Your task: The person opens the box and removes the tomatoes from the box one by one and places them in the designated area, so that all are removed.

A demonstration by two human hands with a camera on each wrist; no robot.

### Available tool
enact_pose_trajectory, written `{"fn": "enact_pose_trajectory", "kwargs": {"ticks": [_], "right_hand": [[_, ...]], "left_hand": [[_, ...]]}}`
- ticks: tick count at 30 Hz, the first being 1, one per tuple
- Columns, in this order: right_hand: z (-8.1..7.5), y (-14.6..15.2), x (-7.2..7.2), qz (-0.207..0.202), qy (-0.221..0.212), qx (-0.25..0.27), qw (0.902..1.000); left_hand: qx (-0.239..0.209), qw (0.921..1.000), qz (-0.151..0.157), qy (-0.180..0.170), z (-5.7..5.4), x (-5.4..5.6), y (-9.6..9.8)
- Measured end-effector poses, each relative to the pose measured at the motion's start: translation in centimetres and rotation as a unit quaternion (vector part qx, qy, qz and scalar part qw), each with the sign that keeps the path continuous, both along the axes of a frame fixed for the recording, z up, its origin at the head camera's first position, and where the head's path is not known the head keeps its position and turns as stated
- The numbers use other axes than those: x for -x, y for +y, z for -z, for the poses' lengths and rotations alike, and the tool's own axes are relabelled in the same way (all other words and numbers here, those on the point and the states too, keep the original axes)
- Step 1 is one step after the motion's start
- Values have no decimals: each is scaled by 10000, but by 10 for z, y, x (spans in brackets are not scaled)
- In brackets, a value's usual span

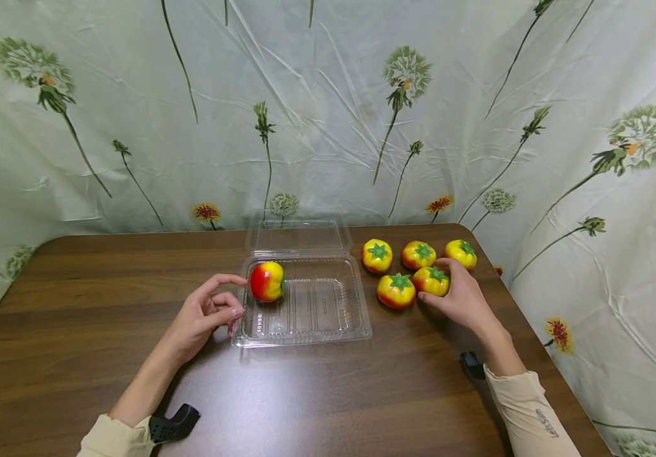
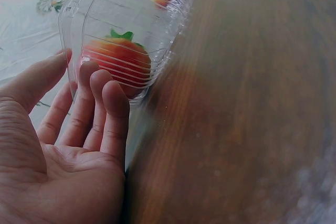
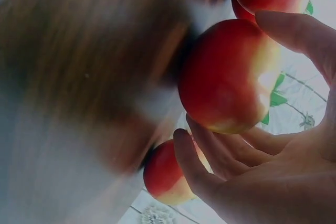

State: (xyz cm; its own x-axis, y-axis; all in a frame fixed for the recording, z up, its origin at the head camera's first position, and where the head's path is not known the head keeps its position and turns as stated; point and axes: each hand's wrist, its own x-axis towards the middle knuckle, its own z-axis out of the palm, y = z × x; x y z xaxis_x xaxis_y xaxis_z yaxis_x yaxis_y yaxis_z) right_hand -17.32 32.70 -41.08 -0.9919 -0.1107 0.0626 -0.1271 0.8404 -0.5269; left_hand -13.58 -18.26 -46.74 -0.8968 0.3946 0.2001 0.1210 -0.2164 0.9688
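Observation:
A clear plastic clamshell container (image 1: 305, 330) lies on the table with its lid (image 1: 299, 238) folded back. In its upper left part lies a red-and-yellow tomato (image 1: 267, 282) on its side, the green leaves towards the right. My left hand (image 1: 202, 317) holds the container's left rim between thumb and fingertips, next to that tomato; the left wrist view shows the fingertips (image 2: 115, 95) against the ribbed wall. To the right, my right hand (image 1: 465, 298) grips a tomato (image 1: 432, 281) with thumb and fingers on either side. In the right wrist view this tomato (image 3: 226, 77) sits between them.
Several other tomatoes stand close around the gripped one: two (image 1: 376, 256) (image 1: 396, 291) to its left and two (image 1: 418, 255) (image 1: 461, 254) behind it. The brown wooden table (image 1: 305, 400) ends at a dandelion-print curtain (image 1: 328, 127) at the back and right.

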Motion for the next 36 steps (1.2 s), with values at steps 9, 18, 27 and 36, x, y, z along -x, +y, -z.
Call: {"fn": "enact_pose_trajectory", "kwargs": {"ticks": [9, 18, 27, 36], "right_hand": [[-11, -3, -4, -159, -203, 49, 9997], [-23, -6, -8, -113, 235, 375, 9990], [-21, -11, -8, -11, 795, 715, 9943], [-21, -18, -7, -36, 1053, 916, 9902]], "left_hand": [[-76, 10000, 37, 3, -1, 0, 0], [-61, 10000, 5, -55, -1, 0, 1], [-18, 10000, 40, -3, 0, 0, 0], [36, 10000, 37, -59, 0, 0, 0]]}}
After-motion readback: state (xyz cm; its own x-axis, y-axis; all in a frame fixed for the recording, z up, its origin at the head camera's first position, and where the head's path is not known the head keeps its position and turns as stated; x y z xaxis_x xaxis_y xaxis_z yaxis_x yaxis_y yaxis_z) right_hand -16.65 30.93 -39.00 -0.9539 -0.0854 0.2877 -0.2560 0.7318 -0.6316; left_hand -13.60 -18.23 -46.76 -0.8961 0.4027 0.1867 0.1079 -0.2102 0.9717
